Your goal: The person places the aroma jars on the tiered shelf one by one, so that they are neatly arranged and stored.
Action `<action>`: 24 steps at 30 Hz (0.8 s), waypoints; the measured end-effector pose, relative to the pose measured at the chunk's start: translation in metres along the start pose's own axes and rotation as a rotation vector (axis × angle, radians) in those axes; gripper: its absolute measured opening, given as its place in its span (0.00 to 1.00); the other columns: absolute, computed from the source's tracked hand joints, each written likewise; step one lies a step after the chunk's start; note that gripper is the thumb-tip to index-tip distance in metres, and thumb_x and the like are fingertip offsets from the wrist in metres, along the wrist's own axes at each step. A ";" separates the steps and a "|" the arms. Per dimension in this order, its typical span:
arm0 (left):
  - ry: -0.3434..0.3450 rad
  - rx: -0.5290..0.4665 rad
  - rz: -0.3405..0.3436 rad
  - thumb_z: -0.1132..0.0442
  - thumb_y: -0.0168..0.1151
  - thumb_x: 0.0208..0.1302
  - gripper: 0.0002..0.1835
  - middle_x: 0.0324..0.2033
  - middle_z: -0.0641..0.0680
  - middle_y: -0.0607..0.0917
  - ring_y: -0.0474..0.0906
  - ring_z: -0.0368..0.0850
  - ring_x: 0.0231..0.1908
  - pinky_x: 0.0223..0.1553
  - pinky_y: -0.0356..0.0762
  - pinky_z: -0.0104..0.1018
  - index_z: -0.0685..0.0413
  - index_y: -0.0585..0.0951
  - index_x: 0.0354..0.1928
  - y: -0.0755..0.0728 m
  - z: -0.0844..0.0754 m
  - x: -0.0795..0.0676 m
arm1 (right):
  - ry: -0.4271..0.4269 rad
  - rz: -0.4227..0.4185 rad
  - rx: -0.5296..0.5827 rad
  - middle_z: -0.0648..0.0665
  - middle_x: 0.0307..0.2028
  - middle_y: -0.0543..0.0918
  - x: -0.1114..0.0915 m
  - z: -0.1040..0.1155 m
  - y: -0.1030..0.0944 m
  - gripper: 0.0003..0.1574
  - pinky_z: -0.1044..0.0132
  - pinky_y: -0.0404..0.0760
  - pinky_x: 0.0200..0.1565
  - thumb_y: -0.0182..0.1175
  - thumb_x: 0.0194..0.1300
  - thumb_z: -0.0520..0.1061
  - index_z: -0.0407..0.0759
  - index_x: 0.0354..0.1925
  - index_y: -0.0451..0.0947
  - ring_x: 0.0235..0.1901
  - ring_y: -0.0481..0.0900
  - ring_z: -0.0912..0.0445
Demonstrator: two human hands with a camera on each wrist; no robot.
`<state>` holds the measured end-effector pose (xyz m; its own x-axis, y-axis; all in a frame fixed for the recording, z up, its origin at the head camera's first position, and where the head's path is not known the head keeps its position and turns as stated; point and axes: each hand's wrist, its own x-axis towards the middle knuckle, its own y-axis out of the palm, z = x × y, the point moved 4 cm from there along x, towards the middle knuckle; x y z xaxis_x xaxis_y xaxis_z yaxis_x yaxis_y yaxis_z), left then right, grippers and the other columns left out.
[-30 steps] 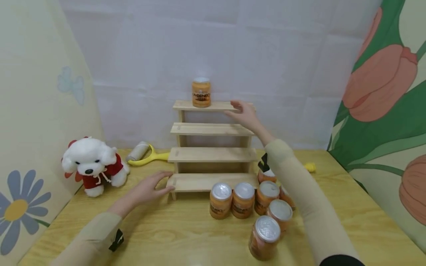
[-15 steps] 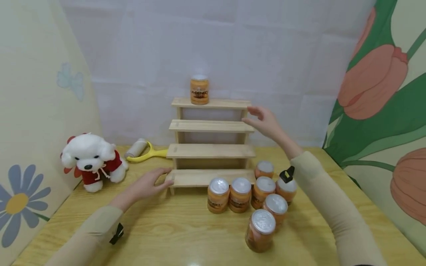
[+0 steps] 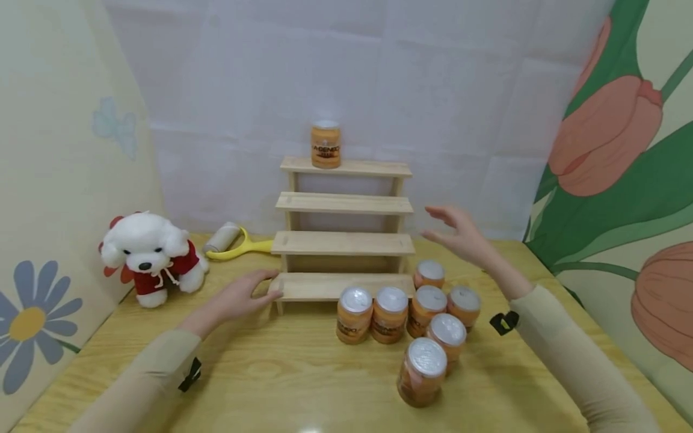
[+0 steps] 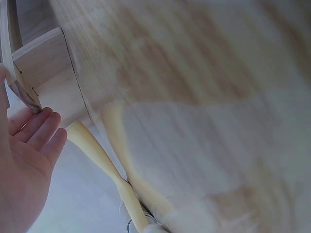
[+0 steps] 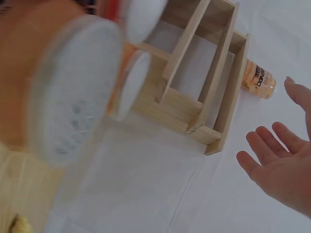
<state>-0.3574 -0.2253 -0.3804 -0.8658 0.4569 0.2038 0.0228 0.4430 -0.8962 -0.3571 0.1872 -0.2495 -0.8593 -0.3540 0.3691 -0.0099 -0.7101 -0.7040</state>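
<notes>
A four-step wooden display shelf (image 3: 342,243) stands at the back. An orange can (image 3: 326,145) with a silver top sits on its highest step, left of middle. My left hand (image 3: 238,297) holds the left end of the lowest step, thumb at the front corner and fingers behind; in the left wrist view its fingertips (image 4: 46,116) meet the board end. My right hand (image 3: 460,237) hangs in the air right of the shelf, thumb and fingers spread with nothing between them. Below it, several matching cans (image 3: 430,307) stand on the table; the nearest can (image 3: 422,373) is toward the front.
A white plush dog (image 3: 148,258) in red clothes sits at the left. Between it and the shelf lies a yellow-handled lint roller (image 3: 243,243). A pale sheet (image 3: 346,72) hangs behind the shelf, and patterned walls flank the wooden table (image 3: 260,373).
My right hand has moved away from the top step, going right and down. My left hand stays at the lowest step. The can on the top step has not moved.
</notes>
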 end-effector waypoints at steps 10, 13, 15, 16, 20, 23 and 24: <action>0.024 0.003 -0.011 0.44 0.54 0.66 0.34 0.59 0.67 0.73 0.68 0.64 0.60 0.61 0.66 0.59 0.66 0.69 0.63 0.001 0.002 0.001 | -0.034 -0.021 0.007 0.35 0.61 0.72 -0.042 -0.029 0.007 0.33 0.48 0.66 0.64 0.60 0.65 0.47 0.37 0.64 0.65 0.61 0.68 0.43; 0.021 0.000 -0.009 0.44 0.54 0.66 0.35 0.59 0.67 0.73 0.68 0.65 0.60 0.60 0.66 0.59 0.66 0.68 0.63 0.001 0.001 0.001 | -0.025 -0.018 0.019 0.35 0.60 0.73 -0.054 -0.037 0.009 0.32 0.48 0.67 0.63 0.60 0.65 0.47 0.38 0.64 0.66 0.61 0.70 0.43; 0.024 -0.001 -0.010 0.44 0.54 0.66 0.35 0.60 0.67 0.73 0.68 0.65 0.60 0.60 0.66 0.59 0.66 0.68 0.63 0.000 0.000 0.001 | -0.011 -0.002 0.037 0.36 0.60 0.73 -0.061 -0.041 0.010 0.32 0.48 0.67 0.63 0.59 0.65 0.47 0.38 0.64 0.66 0.61 0.69 0.43; 0.025 -0.001 -0.011 0.44 0.54 0.66 0.35 0.60 0.67 0.72 0.68 0.65 0.60 0.60 0.66 0.59 0.66 0.68 0.63 0.000 0.000 0.002 | -0.001 0.013 0.047 0.35 0.61 0.73 -0.064 -0.043 0.010 0.32 0.47 0.67 0.63 0.59 0.65 0.47 0.38 0.64 0.66 0.61 0.69 0.43; 0.028 0.006 -0.014 0.44 0.54 0.66 0.35 0.60 0.67 0.72 0.68 0.66 0.60 0.60 0.66 0.59 0.66 0.68 0.63 0.000 -0.002 0.002 | 0.025 0.087 0.062 0.35 0.61 0.72 -0.078 -0.051 0.013 0.31 0.46 0.67 0.62 0.58 0.66 0.47 0.37 0.64 0.66 0.62 0.68 0.42; 0.020 0.002 -0.014 0.43 0.54 0.66 0.35 0.60 0.67 0.72 0.68 0.65 0.60 0.60 0.66 0.59 0.65 0.68 0.63 0.000 -0.002 0.001 | 0.035 0.153 0.046 0.35 0.61 0.73 -0.087 -0.057 0.015 0.31 0.46 0.69 0.61 0.58 0.66 0.47 0.37 0.63 0.67 0.60 0.69 0.41; 0.019 0.003 -0.013 0.43 0.54 0.66 0.35 0.60 0.67 0.72 0.68 0.65 0.60 0.60 0.66 0.59 0.65 0.68 0.64 0.000 -0.002 0.001 | 0.037 0.177 0.037 0.35 0.60 0.73 -0.089 -0.059 0.015 0.31 0.46 0.70 0.60 0.58 0.66 0.47 0.36 0.63 0.68 0.60 0.70 0.40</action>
<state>-0.3574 -0.2232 -0.3794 -0.8563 0.4661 0.2227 0.0105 0.4468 -0.8946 -0.3104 0.2439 -0.3286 -0.8641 -0.4533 0.2187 0.1612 -0.6609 -0.7329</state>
